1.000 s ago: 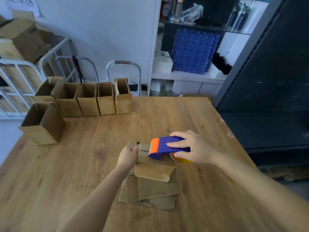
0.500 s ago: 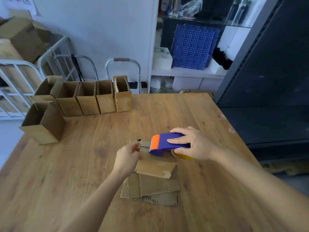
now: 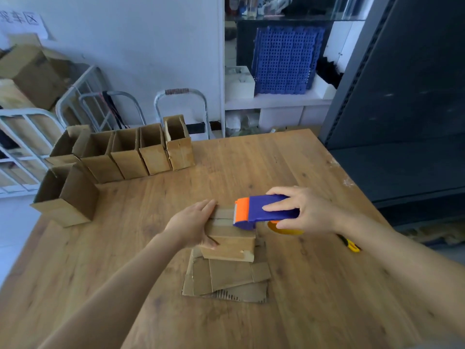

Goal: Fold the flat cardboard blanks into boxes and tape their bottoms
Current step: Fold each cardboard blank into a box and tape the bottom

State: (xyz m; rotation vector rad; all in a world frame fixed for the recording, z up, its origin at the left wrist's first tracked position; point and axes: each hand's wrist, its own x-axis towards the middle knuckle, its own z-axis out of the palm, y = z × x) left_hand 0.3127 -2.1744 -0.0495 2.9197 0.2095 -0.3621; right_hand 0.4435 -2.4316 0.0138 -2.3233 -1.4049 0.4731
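Observation:
A small folded cardboard box (image 3: 230,244) stands bottom-up on a stack of flat cardboard blanks (image 3: 226,279) in the middle of the wooden table (image 3: 100,248). My left hand (image 3: 192,226) lies against the box's left side, fingers straight along its top edge and thumb on the near face. My right hand (image 3: 300,210) grips a blue and orange tape dispenser (image 3: 259,209) with a yellow roll, its orange end resting on the box's closed bottom flaps.
Several folded open boxes (image 3: 136,154) stand in a row at the table's far left, one more (image 3: 66,197) nearer the left edge. A yellow utility knife (image 3: 351,244) lies right of my right forearm. Dark shelving rises beyond the right edge.
My left hand has opened from a curled grip and now lies flat along the box's left side. The dispenser has stayed on the box's top, shifting slightly.

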